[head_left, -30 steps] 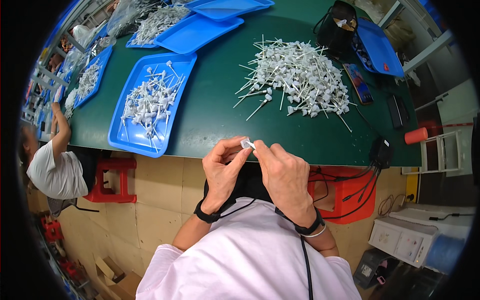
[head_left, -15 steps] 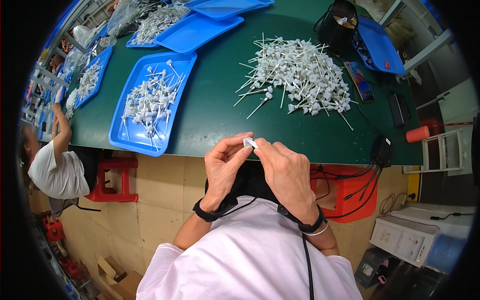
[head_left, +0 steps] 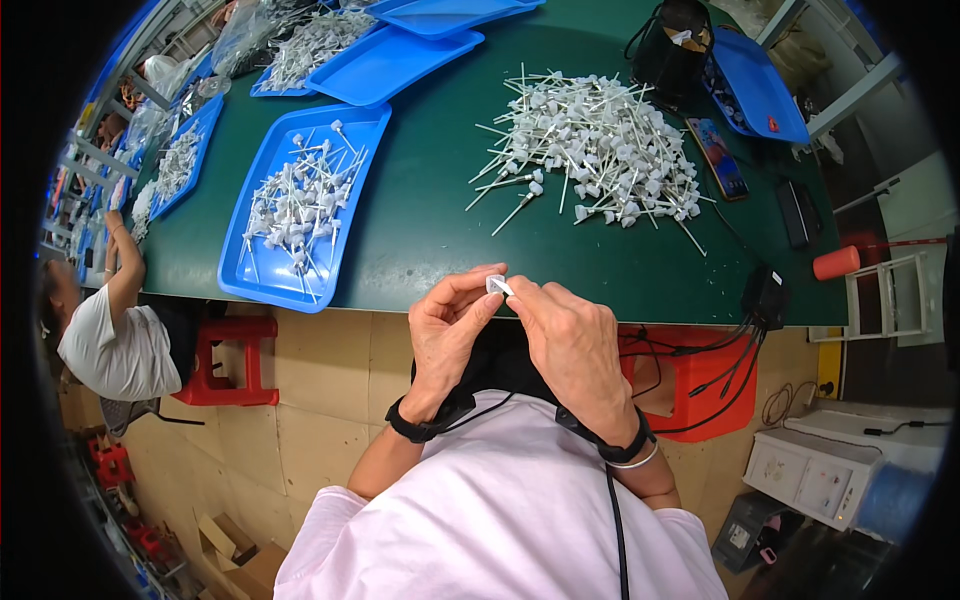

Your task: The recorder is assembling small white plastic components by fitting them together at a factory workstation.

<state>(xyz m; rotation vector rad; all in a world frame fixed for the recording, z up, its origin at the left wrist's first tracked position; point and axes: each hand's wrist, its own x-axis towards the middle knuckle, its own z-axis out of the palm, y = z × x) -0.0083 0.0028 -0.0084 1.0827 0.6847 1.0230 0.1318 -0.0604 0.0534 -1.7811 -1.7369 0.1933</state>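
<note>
Near the front edge of the green table, my left hand (head_left: pixel 449 325) pinches a small white plastic piece (head_left: pixel 495 285) between thumb and fingertips. My right hand (head_left: pixel 570 335) meets it from the other side, its thumb and forefinger closed on the white tip of that same piece; whether it is one part or two I cannot tell. Beyond my hands lies a large heap of white plastic pieces with thin stems (head_left: pixel 610 150). To the left, a blue tray (head_left: pixel 232 250) holds more of these stemmed pieces (head_left: pixel 300 205).
Further blue trays (head_left: pixel 400 60) stand at the back left. On the right are a phone (head_left: pixel 718 158), a black bag (head_left: pixel 675 50), a blue tray (head_left: pixel 765 85) and a cable box (head_left: pixel 765 298). A co-worker (head_left: pixel 120 335) sits at left beside a red stool (head_left: pixel 235 360).
The white piece has turned slightly between my fingertips. My hands have otherwise hardly moved.
</note>
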